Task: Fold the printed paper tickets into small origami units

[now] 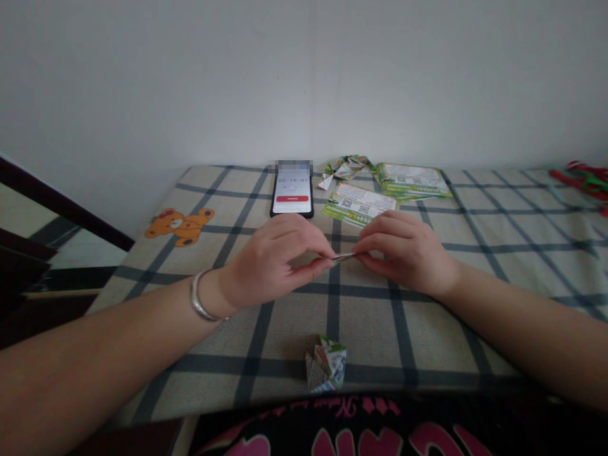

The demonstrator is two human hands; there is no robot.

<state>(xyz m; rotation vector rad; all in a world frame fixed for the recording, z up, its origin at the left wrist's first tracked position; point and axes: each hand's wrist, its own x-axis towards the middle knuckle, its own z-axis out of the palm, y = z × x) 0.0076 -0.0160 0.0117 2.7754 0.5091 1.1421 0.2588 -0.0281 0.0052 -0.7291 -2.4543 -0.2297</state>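
Above the middle of the checked tablecloth, my left hand point(280, 250) and my right hand point(403, 250) face each other. Between them they pinch a thin folded piece of paper point(344, 256), seen almost edge-on, one end in each hand's thumb and fingers. Most of the paper is hidden by the fingers. Nearer to me, close to the table's front edge, stands a small folded paper shape point(327, 365) with green and white print. Just beyond my right hand lie printed green and white leaflets point(363, 201).
A phone point(292, 190) showing a timer lies beyond my left hand. Behind the leaflets are a folded paper chain point(349, 168) and a leaflet stack point(413, 180). A bear picture point(180, 226) is at left, red and green items point(582, 183) at far right. A wall point(304, 82) rises behind.
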